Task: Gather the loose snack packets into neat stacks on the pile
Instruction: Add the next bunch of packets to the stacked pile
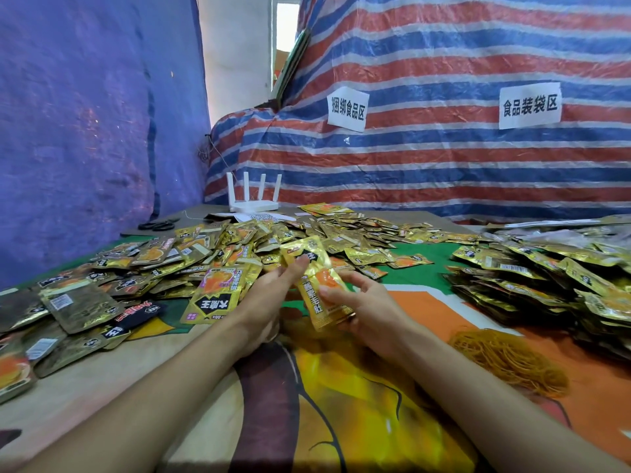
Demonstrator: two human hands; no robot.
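Observation:
A small bundle of gold snack packets (pixel 316 283) stands tilted above the table centre, held between both hands. My left hand (pixel 273 295) grips its left side with fingers reaching up along it. My right hand (pixel 358 303) cups its lower right edge with the thumb on top. Loose gold packets (pixel 143 268) lie scattered across the left and back of the table. Stacked packets form a pile (pixel 546 278) at the right.
A tangle of yellow rubber bands (pixel 512 360) lies right of my right forearm. A white router (pixel 254 199) and black scissors (pixel 158 225) sit at the back left. Striped tarp with paper signs rises behind; blue tarp walls the left.

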